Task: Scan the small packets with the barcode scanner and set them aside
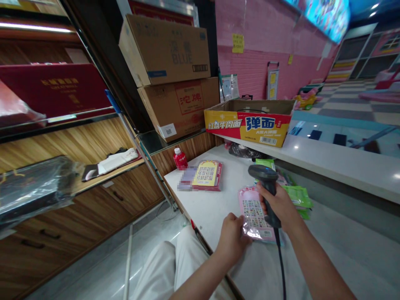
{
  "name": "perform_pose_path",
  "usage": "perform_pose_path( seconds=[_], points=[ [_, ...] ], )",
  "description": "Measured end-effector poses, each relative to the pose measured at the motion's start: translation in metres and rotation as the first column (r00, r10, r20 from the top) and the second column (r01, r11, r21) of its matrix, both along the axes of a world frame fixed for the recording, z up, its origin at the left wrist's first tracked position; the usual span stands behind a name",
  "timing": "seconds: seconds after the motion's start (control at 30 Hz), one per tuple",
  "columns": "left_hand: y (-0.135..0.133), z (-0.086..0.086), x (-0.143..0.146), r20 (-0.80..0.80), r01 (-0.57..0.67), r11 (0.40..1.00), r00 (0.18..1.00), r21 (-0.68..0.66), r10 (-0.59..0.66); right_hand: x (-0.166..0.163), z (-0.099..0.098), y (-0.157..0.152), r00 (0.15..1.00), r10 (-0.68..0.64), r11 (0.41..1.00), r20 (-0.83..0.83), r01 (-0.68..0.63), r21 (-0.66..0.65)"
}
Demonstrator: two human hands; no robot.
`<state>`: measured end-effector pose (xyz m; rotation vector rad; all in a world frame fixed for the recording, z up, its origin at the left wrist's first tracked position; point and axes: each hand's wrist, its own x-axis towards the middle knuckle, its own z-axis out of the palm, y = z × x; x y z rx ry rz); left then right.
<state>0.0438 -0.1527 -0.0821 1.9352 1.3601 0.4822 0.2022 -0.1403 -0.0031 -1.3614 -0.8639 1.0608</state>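
Over counter (215,208), left hand (233,234) pinches pink packet (251,208) by its eight o'clock edge, seemingly to steady its printed face under scanner (269,187) gripped in right hand (283,204), yellow packet (206,174) lying at ten o'clock, apparently set aside.

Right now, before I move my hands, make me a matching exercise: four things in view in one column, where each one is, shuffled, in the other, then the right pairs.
Things:
1. Black scanner
2. Pink packet
3. Red bottle
4. Yellow and red carton

Places:
A. On the raised white ledge
B. Held at its edge by the left hand
C. Near the yellow-fronted packet
D. In the right hand

Pairs: 1-D, 2-B, 3-C, 4-A
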Motion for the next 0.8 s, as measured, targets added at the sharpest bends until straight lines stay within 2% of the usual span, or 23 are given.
perform_pose_path(
  seconds=[0.1,0.17,0.23,0.3,0.4,0.47,0.57,0.67,0.73,0.8],
  points=[
    [-0.001,-0.001,0.004,0.013,0.035,0.999,0.999,0.034,-0.035,-0.005,0.000,-0.002,0.999,0.046,0.999,0.015,-0.046,-0.012],
    [0.006,-0.002,-0.004,0.073,0.006,0.999,0.997,0.045,-0.009,-0.011,-0.002,-0.003,0.994,0.104,0.994,0.042,-0.103,-0.033],
    [0.021,0.000,-0.021,0.132,-0.079,0.994,0.989,0.079,0.068,-0.018,-0.006,-0.004,0.984,0.163,0.986,0.071,-0.159,-0.056],
    [0.045,0.005,-0.044,0.120,-0.198,0.966,0.976,0.166,0.180,-0.027,-0.012,-0.004,0.971,0.217,0.975,0.103,-0.210,-0.078],
    [0.088,0.019,-0.077,0.049,-0.366,0.868,0.927,0.335,0.372,-0.043,-0.020,-0.006,0.944,0.294,0.954,0.148,-0.281,-0.101],
    [0.114,0.029,-0.092,-0.024,-0.458,0.786,0.858,0.415,0.512,-0.053,-0.025,-0.007,0.925,0.340,0.939,0.172,-0.322,-0.122],
    [0.139,0.038,-0.102,-0.145,-0.520,0.709,0.749,0.476,0.647,-0.064,-0.029,-0.009,0.904,0.371,0.927,0.214,-0.346,-0.147],
    [0.151,0.041,-0.102,-0.290,-0.522,0.748,0.703,0.410,0.649,-0.070,-0.031,-0.010,0.896,0.384,0.921,0.222,-0.354,-0.164],
    [0.154,0.041,-0.101,-0.367,-0.502,0.795,0.708,0.340,0.604,-0.070,-0.034,-0.009,0.900,0.379,0.922,0.215,-0.347,-0.170],
    [0.155,0.041,-0.101,-0.404,-0.488,0.818,0.711,0.305,0.576,-0.069,-0.037,-0.008,0.905,0.373,0.924,0.207,-0.342,-0.170]
  ],
)
